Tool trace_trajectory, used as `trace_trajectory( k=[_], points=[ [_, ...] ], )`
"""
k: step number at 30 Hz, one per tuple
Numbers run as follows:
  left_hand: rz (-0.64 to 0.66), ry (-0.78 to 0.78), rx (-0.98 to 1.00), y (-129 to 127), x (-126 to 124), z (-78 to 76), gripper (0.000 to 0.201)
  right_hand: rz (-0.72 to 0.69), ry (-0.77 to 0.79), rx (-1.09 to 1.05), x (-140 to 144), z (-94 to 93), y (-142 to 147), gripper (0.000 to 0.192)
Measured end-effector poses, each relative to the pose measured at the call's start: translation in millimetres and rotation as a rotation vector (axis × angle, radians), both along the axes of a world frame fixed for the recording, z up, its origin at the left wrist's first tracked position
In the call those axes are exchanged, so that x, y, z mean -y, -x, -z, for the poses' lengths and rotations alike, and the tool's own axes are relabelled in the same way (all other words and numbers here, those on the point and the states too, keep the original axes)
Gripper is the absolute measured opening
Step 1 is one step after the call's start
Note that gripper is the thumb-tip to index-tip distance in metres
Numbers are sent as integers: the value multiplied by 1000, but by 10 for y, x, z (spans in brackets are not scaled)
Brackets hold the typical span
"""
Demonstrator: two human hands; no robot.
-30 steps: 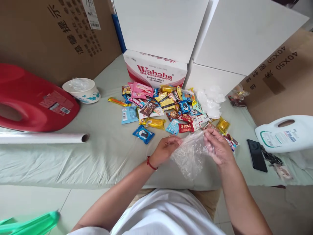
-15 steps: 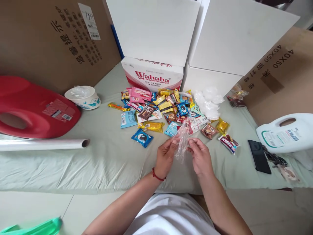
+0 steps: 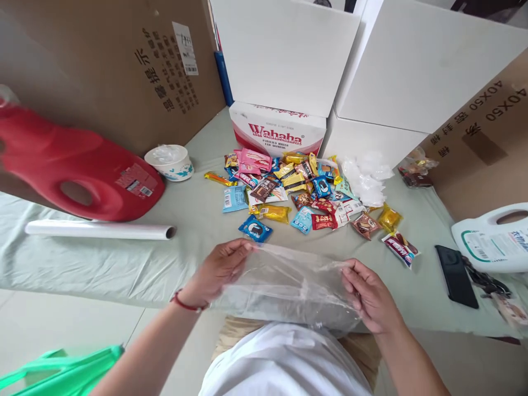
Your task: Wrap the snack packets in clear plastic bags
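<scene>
Stretched between my two hands is a clear plastic bag [image 3: 297, 280], held over the table's front edge. My left hand [image 3: 220, 269], with a red cord on its wrist, pinches one upper corner. The other side is gripped by my right hand [image 3: 369, 291], its fingers closed on the film. Just beyond the bag lies a loose pile of wrapped snacks. A blue snack packet [image 3: 255, 228] is nearest my left hand, and a purple-and-white wrapped bar [image 3: 400, 248] lies beyond my right hand. A light blue packet [image 3: 302, 220] and a red packet [image 3: 324, 221] sit at the pile's front.
Left stand a red jug [image 3: 103, 148], a white roll [image 3: 103, 230] and a paper bowl [image 3: 179, 171]. A Wahaha box [image 3: 280, 132] is behind the snacks, beside crumpled clear plastic [image 3: 367, 179]. To the right are a phone [image 3: 456, 278] and a white detergent jug [image 3: 490, 236].
My hands have moved apart, left hand leftward and right hand rightward. The bunched plastic bag is now spread wide and closer to my body. The view has shifted left.
</scene>
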State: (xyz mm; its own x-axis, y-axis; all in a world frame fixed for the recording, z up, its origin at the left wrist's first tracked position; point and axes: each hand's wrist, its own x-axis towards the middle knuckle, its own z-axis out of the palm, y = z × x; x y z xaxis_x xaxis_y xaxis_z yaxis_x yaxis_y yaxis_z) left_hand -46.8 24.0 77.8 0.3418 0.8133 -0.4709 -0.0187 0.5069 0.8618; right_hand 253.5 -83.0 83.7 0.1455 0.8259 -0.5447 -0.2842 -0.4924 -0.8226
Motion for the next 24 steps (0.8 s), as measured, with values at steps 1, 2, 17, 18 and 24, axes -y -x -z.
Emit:
trace_trajectory(
  k=[1, 2, 17, 18, 24],
  points=[
    [48, -25, -74, 82, -52, 4, 53, -39, 24, 19, 3, 57, -17, 52],
    [80, -68, -146, 127, -115, 35, 51, -65, 31, 54, -12, 131, -26, 53],
    [103, -1440, -678, -228, 511, 245, 35, -82, -214, 495, -262, 688, 57, 42],
    [207, -1454, -759, -225, 588, 371, 40, -88, -220, 528, -258, 713, 14, 43],
    [450, -1465, -924, 63, 808, 849, 49, -137, -231, 823, -409, 775, -370, 45]
  ],
)
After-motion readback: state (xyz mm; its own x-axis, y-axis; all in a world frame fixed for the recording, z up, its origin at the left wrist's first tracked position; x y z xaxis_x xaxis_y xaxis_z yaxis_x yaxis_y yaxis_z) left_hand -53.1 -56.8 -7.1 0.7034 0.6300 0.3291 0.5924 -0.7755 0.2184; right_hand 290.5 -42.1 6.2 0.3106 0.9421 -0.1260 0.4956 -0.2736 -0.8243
